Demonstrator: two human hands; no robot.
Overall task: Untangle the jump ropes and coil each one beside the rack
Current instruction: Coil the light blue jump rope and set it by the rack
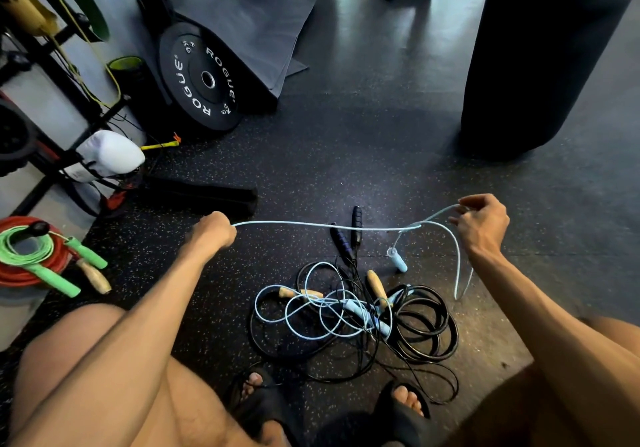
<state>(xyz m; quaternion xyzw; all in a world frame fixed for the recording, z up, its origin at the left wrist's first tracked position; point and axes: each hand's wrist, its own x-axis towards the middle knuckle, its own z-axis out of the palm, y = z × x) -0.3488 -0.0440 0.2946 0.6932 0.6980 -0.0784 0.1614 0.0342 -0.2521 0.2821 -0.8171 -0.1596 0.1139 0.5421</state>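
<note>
1. The light-blue rope [311, 224] is held taut above the floor [381, 142] — gripped in the fisted left hand [214, 232], pinched by the right hand [483, 225].
2. The tangled ropes [349, 308] are heaped just below it.

Head-worn view, downward over floor [346, 156]
</note>
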